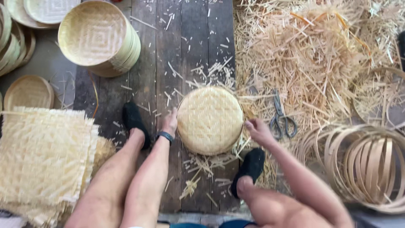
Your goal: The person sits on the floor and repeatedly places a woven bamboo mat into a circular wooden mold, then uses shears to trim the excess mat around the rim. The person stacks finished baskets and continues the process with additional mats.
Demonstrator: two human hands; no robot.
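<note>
A round woven bamboo tray [209,120] lies upside down on the dark wooden planks between my feet. My left hand [170,122] presses against its left rim, fingers curled on the edge. At the tray's right rim my right hand [257,131] grips the edge with fingers bent. A dark band sits on my left wrist. Both feet wear black socks, one left of the tray and one below it at the right.
Scissors [281,114] lie right of the tray on a heap of bamboo shavings [312,55]. Bamboo hoops [367,164] pile at the right. A stack of finished trays [99,38] stands at the upper left, woven square mats [42,156] at the left.
</note>
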